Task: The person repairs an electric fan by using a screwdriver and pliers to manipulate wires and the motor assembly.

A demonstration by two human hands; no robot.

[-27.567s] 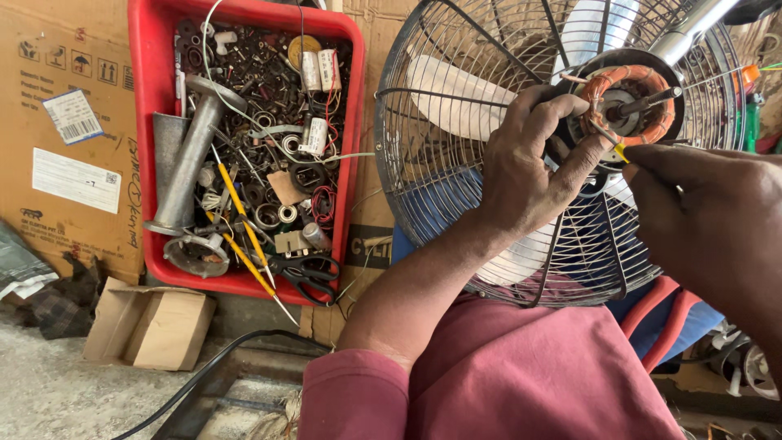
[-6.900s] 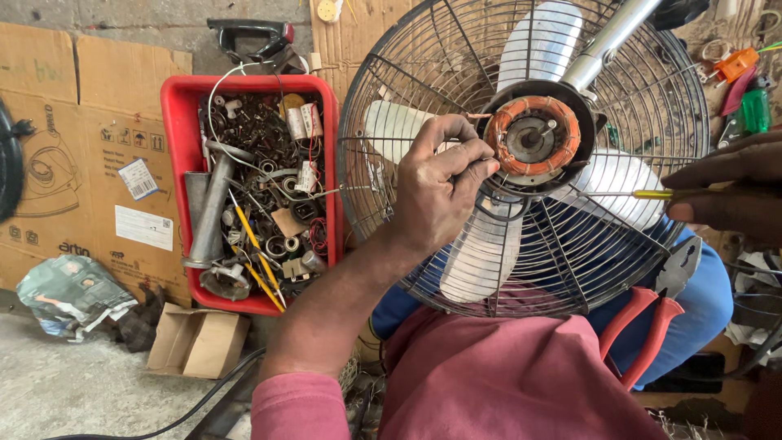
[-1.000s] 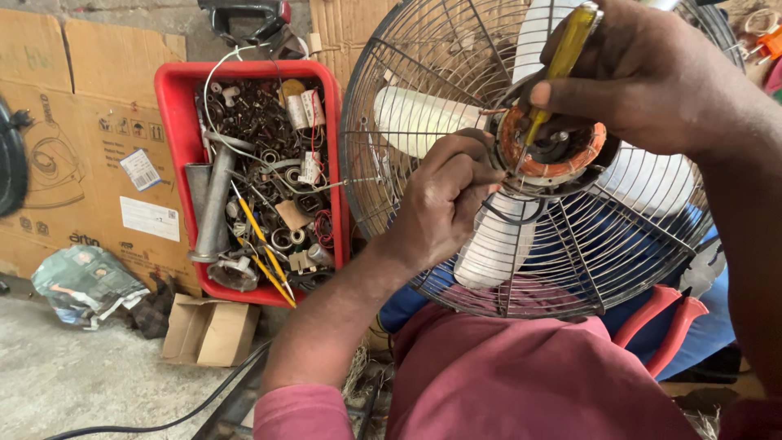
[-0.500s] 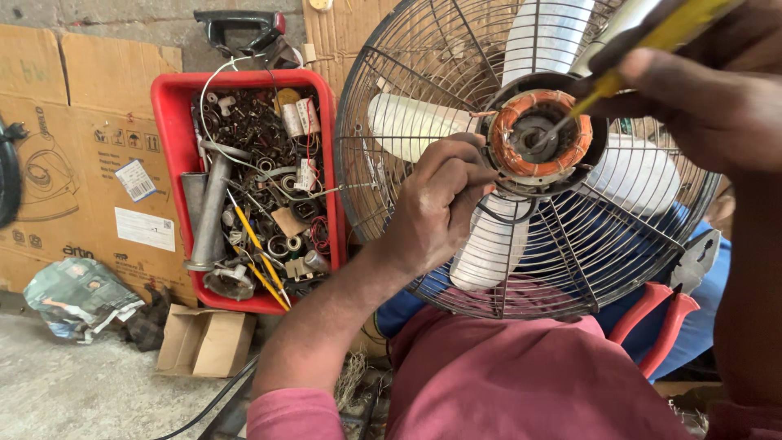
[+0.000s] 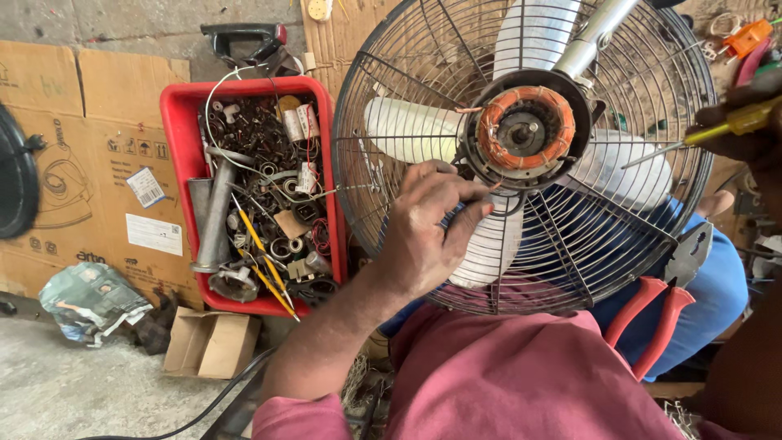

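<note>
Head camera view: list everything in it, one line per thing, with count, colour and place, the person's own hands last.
round wire-cage fan guard: one, grey metal, centre right.
fan blades: three show, white, behind the cage.
exposed copper-wound motor coil: one, orange, at the fan's hub.
red plastic tray of metal scrap parts: one, left of the fan.
grey metal tube: one, in the tray's left side.
flattened cardboard boxes: brown, against the wall, far left.
small open cardboard box: one, brown, on the floor below the tray.
red-handled pliers: one, on the lap, lower right.
yellow-handled screwdriver: one, right edge.
left hand: on the cage below the hub.
right hand: holds the screwdriver.
</note>
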